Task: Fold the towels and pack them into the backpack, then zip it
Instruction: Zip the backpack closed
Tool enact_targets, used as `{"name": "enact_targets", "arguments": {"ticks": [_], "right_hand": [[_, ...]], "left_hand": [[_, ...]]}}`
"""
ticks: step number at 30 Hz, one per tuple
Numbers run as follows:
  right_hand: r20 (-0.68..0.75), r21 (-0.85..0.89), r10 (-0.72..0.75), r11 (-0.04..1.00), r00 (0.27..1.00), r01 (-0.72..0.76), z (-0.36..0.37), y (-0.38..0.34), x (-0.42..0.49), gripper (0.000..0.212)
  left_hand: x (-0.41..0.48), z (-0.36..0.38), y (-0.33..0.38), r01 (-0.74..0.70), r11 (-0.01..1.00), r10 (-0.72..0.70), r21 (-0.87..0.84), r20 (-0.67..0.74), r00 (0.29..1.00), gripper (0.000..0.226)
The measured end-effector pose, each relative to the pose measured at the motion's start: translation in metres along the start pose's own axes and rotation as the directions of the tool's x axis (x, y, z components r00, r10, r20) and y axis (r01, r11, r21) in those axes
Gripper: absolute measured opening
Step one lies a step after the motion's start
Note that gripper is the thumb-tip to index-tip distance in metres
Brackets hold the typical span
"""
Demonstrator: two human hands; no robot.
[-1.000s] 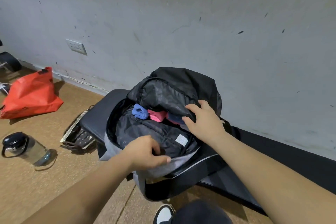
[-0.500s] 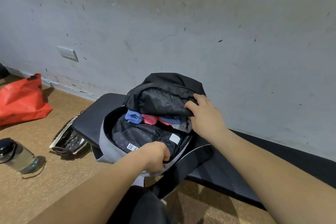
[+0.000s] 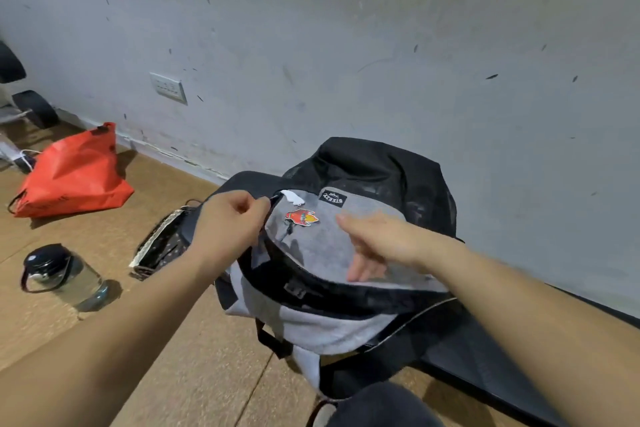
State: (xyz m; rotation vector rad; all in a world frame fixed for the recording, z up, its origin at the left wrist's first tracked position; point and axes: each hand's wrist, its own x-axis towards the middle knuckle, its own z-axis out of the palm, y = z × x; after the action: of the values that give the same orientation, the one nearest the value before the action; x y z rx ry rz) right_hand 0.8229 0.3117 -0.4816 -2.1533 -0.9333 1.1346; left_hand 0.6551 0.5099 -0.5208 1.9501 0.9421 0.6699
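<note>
Close to the wall, the backpack [image 3: 311,322] sits on a black mat [image 3: 485,357] with its grey front flap drawn over the opening. The left hand [image 3: 230,222] pinches the zipper pull [image 3: 273,198] at the flap's 10 o'clock corner. The right hand [image 3: 384,243], blurred, lies over the flap with fingers straight and apart. A red bag [image 3: 74,177] lies at 10 o'clock from the backpack and a water bottle [image 3: 65,276] at 9 o'clock.

Grey-and-black backpack [image 3: 332,253], red-orange patch [image 3: 301,217], orange bag [image 3: 74,175], tan floor [image 3: 194,357]
</note>
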Motion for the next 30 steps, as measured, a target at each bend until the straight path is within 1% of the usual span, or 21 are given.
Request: {"name": "enact_targets", "arguments": {"ticks": [1, 2, 3, 4, 5, 6, 7, 8, 10, 11, 12, 14, 16, 17, 19, 20, 21, 23, 25, 27, 30], "right_hand": [[0.125, -0.044, 0.064, 0.997, 0.990, -0.059, 0.004, -0.003, 0.004, 0.060], [0.169, -0.145, 0.083, 0.988, 0.982, -0.059, 0.010, -0.002, 0.013, 0.055], [0.129, -0.269, 0.034, 0.963, 0.991, 0.002, 0.018, 0.001, 0.023, 0.045], [0.032, -0.408, -0.071, 0.910, 0.997, 0.078, 0.024, 0.004, 0.032, 0.031], [-0.082, -0.528, -0.199, 0.840, 0.977, 0.127, 0.030, 0.007, 0.042, 0.019], [-0.177, -0.627, -0.311, 0.767, 0.934, 0.137, 0.034, 0.008, 0.050, 0.026], [-0.221, -0.693, -0.375, 0.710, 0.900, 0.126, 0.038, 0.008, 0.058, 0.047], [-0.227, -0.729, -0.375, 0.678, 0.899, 0.098, 0.040, 0.010, 0.065, 0.069], [-0.175, -0.764, -0.255, 0.644, 0.951, 0.032, 0.046, 0.014, 0.077, 0.104], [-0.150, -0.780, -0.193, 0.626, 0.970, 0.004, 0.051, 0.019, 0.081, 0.114], [-0.143, -0.797, -0.152, 0.604, 0.978, -0.023, 0.057, 0.025, 0.085, 0.121], [-0.151, -0.825, -0.143, 0.563, 0.978, -0.045, 0.064, 0.034, 0.090, 0.125], [-0.187, -0.806, -0.188, 0.591, 0.964, -0.041, 0.066, 0.031, 0.092, 0.116], [-0.244, -0.778, -0.268, 0.627, 0.932, -0.024, 0.064, 0.026, 0.096, 0.102], [-0.393, -0.732, -0.456, 0.680, 0.799, 0.028, 0.054, 0.012, 0.110, 0.071], [-0.427, -0.726, -0.499, 0.686, 0.754, 0.042, 0.047, 0.004, 0.119, 0.065], [-0.406, -0.726, -0.485, 0.686, 0.775, 0.049, 0.040, -0.003, 0.127, 0.063], [-0.304, -0.751, -0.362, 0.660, 0.881, 0.012, 0.030, -0.009, 0.142, 0.074], [-0.249, -0.785, -0.245, 0.618, 0.937, -0.046, 0.028, -0.004, 0.152, 0.079], [-0.231, -0.797, -0.214, 0.602, 0.949, -0.058, 0.032, 0.003, 0.158, 0.078], [-0.236, -0.773, -0.185, 0.631, 0.954, -0.069, 0.034, 0.003, 0.163, 0.077]], "left_hand": [[0.009, -0.002, -0.004, -0.013, 0.997, 0.014, 0.073, -0.026, 1.000, 0.038], [0.018, -0.003, -0.010, -0.026, 0.988, 0.029, 0.152, -0.024, 0.999, 0.032], [0.027, -0.002, -0.019, -0.041, 0.978, 0.041, 0.205, 0.002, 0.999, 0.022], [0.036, 0.000, -0.028, -0.059, 0.970, 0.049, 0.237, 0.047, 0.998, 0.013], [0.046, 0.004, -0.038, -0.086, 0.962, 0.063, 0.260, 0.093, 0.994, 0.013], [0.056, 0.008, -0.046, -0.121, 0.953, 0.085, 0.276, 0.140, 0.987, 0.020], [0.067, 0.012, -0.052, -0.155, 0.940, 0.102, 0.302, 0.183, 0.978, 0.027], [0.076, 0.015, -0.055, -0.181, 0.925, 0.111, 0.333, 0.219, 0.970, 0.033], [0.094, 0.023, -0.059, -0.192, 0.889, 0.069, 0.415, 0.294, 0.953, 0.040], [0.100, 0.027, -0.063, -0.193, 0.870, 0.035, 0.454, 0.334, 0.942, 0.042], [0.105, 0.031, -0.066, -0.207, 0.847, 0.010, 0.489, 0.374, 0.927, 0.043], [0.109, 0.038, -0.070, -0.288, 0.791, 0.009, 0.539, 0.461, 0.887, 0.042], [0.117, 0.044, -0.073, -0.345, 0.749, 0.019, 0.565, 0.503, 0.864, 0.042], [0.123, 0.047, -0.074, -0.341, 0.754, 0.027, 0.562, 0.491, 0.871, 0.040], [0.137, 0.053, -0.077, -0.302, 0.803, 0.076, 0.515, 0.414, 0.907, 0.025], [0.142, 0.055, -0.079, -0.291, 0.829, 0.105, 0.477, 0.378, 0.920, 0.019], [0.145, 0.060, -0.081, -0.301, 0.846, 0.133, 0.440, 0.374, 0.918, 0.020], [0.146, 0.068, -0.086, -0.351, 0.846, 0.164, 0.402, 0.431, 0.887, 0.024], [0.147, 0.075, -0.090, -0.345, 0.845, 0.150, 0.410, 0.438, 0.887, 0.021], [0.152, 0.078, -0.094, -0.337, 0.838, 0.129, 0.429, 0.444, 0.887, 0.016], [0.158, 0.081, -0.096, -0.378, 0.775, 0.119, 0.505, 0.472, 0.873, 0.015]]}}
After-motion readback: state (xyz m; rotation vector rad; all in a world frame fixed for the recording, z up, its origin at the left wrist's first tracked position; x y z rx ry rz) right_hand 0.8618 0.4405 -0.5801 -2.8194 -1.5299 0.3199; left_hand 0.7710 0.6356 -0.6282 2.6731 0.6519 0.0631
